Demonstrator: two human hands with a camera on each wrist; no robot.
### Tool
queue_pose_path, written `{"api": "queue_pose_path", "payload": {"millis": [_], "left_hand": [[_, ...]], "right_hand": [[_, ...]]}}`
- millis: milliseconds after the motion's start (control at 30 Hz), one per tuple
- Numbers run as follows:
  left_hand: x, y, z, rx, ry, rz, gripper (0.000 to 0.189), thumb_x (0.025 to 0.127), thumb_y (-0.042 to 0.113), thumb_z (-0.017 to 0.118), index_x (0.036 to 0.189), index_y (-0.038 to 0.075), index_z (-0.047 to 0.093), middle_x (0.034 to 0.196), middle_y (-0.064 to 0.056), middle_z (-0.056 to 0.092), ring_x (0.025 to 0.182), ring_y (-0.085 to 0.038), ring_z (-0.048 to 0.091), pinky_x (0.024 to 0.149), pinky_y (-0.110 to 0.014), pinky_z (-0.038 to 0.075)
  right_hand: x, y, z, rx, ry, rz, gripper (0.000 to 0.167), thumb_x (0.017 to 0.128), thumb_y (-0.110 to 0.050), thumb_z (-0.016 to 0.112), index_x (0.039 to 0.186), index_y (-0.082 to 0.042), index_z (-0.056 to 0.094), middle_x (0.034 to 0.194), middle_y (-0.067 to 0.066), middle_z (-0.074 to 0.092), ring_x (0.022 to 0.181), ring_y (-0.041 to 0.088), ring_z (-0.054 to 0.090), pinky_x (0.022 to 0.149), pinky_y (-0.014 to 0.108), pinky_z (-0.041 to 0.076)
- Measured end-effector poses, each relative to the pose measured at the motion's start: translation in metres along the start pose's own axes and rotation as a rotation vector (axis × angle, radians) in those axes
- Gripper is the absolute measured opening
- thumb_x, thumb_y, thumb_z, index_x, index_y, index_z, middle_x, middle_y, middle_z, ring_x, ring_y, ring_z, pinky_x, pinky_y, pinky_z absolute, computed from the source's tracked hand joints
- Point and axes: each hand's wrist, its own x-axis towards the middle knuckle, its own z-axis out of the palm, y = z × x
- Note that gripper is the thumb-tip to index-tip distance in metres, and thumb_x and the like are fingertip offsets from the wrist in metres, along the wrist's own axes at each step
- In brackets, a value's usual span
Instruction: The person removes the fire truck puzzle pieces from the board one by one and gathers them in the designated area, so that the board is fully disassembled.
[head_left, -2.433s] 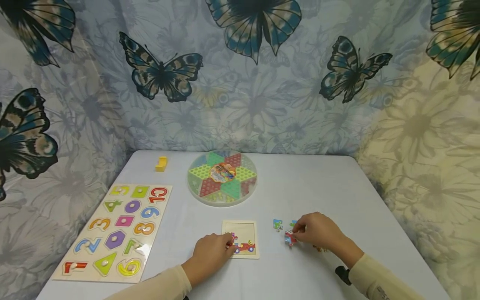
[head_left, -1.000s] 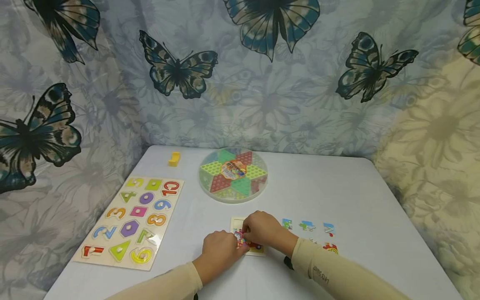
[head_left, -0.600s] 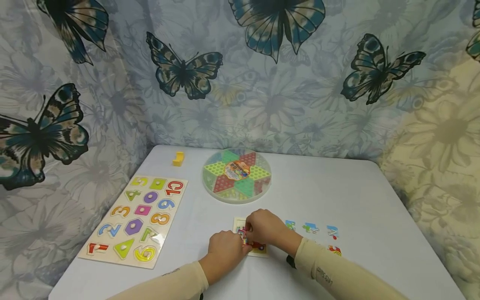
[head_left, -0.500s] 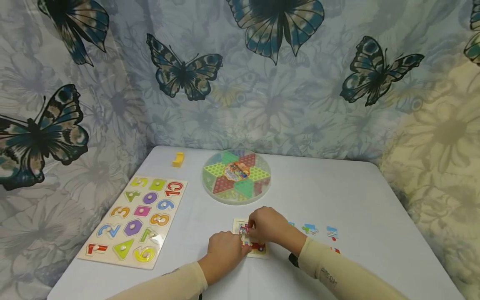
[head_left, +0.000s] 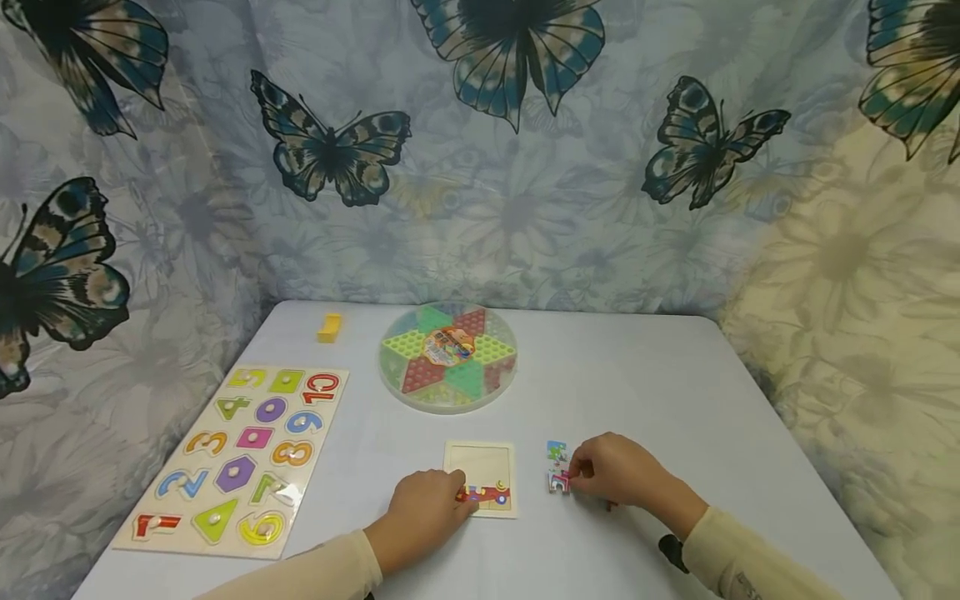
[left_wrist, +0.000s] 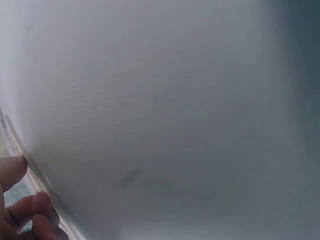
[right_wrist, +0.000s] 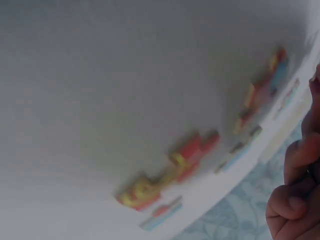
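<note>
A small wooden jigsaw tray (head_left: 480,452) lies at the table's front middle, with a red vehicle picture strip (head_left: 487,493) along its bottom. My left hand (head_left: 422,514) grips the tray's left edge, its thumb on the strip's left end. In the left wrist view, my left fingers (left_wrist: 45,207) lie against the tray's edge. To the right, my right hand (head_left: 626,472) pinches a red and white jigsaw piece (head_left: 558,482) at the table. Behind it sits a blue and green piece (head_left: 557,451). Several loose pieces (right_wrist: 187,155) show, blurred, in the right wrist view; my hand mostly hides them in the head view.
A number and shape peg board (head_left: 255,483) lies at the left. Farther back are a round Chinese checkers board (head_left: 447,358) under a clear cover and a small yellow block (head_left: 328,327). Butterfly-patterned cloth walls (head_left: 517,208) surround the white table (head_left: 615,375).
My right hand has moved from the tray rightward to the loose pieces. A piece seen in the tray's left part half a second ago is gone from there. The left hand stays at the tray.
</note>
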Motion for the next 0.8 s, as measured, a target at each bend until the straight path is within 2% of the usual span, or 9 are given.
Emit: {"api": "queue_pose_path", "payload": {"millis": [100, 200, 367, 467, 600, 700, 800], "left_hand": [[-0.005, -0.002, -0.003, -0.012, -0.017, -0.007, 0.032, 0.085, 0.044, 0.073, 0.082, 0.016, 0.059, 0.067, 0.006, 0.041, 0.057, -0.010, 0.041, 0.053, -0.031, 0.037], [-0.008, -0.003, -0.005, -0.017, 0.003, -0.004, 0.033, 0.083, 0.043, 0.075, 0.083, 0.015, 0.059, 0.071, 0.005, 0.039, 0.060, -0.011, 0.039, 0.054, -0.031, 0.036], [-0.005, -0.004, -0.006, -0.067, 0.053, 0.004, 0.033, 0.078, 0.040, 0.080, 0.078, 0.018, 0.055, 0.071, 0.007, 0.038, 0.063, -0.010, 0.039, 0.053, -0.029, 0.034], [-0.002, -0.004, -0.005, -0.110, 0.062, 0.014, 0.029, 0.078, 0.038, 0.081, 0.086, 0.019, 0.061, 0.072, 0.010, 0.042, 0.064, -0.008, 0.041, 0.053, -0.028, 0.035], [0.001, -0.006, -0.004, -0.181, 0.055, 0.072, 0.025, 0.081, 0.031, 0.080, 0.101, 0.022, 0.069, 0.075, 0.012, 0.048, 0.065, -0.005, 0.043, 0.056, -0.026, 0.038], [0.002, -0.007, -0.003, -0.234, 0.032, 0.108, 0.021, 0.083, 0.027, 0.078, 0.103, 0.021, 0.073, 0.076, 0.011, 0.048, 0.064, -0.004, 0.042, 0.057, -0.024, 0.038], [0.004, -0.007, -0.003, -0.269, 0.012, 0.118, 0.020, 0.085, 0.027, 0.076, 0.104, 0.020, 0.074, 0.077, 0.011, 0.047, 0.063, -0.003, 0.042, 0.057, -0.023, 0.037]], "right_hand": [[-0.001, -0.001, 0.010, 0.010, 0.012, -0.063, 0.016, 0.079, -0.018, 0.079, 0.072, -0.025, 0.067, 0.061, -0.019, 0.047, 0.055, -0.001, 0.042, 0.050, 0.022, 0.038], [0.001, -0.003, 0.016, -0.013, 0.012, -0.097, 0.015, 0.078, -0.018, 0.080, 0.072, -0.024, 0.067, 0.062, -0.020, 0.047, 0.056, -0.001, 0.041, 0.053, 0.023, 0.038], [0.005, -0.009, 0.014, -0.032, 0.007, -0.065, 0.020, 0.077, -0.020, 0.082, 0.070, -0.027, 0.064, 0.060, -0.019, 0.046, 0.056, 0.000, 0.041, 0.052, 0.022, 0.038], [0.008, -0.017, 0.010, -0.024, 0.005, -0.048, 0.018, 0.079, -0.025, 0.081, 0.071, -0.028, 0.065, 0.060, -0.020, 0.047, 0.055, 0.000, 0.042, 0.051, 0.022, 0.038], [0.012, -0.037, 0.012, -0.013, 0.006, -0.074, 0.010, 0.080, -0.030, 0.079, 0.082, -0.022, 0.073, 0.061, -0.020, 0.048, 0.055, -0.001, 0.043, 0.051, 0.023, 0.038], [0.014, -0.051, 0.019, -0.016, -0.005, -0.101, 0.020, 0.079, -0.033, 0.080, 0.093, -0.019, 0.076, 0.059, -0.018, 0.046, 0.055, 0.000, 0.042, 0.050, 0.023, 0.036], [0.016, -0.060, 0.028, -0.043, -0.026, -0.102, 0.023, 0.079, -0.035, 0.079, 0.098, -0.020, 0.077, 0.057, -0.017, 0.043, 0.054, 0.001, 0.039, 0.049, 0.023, 0.034]]}}
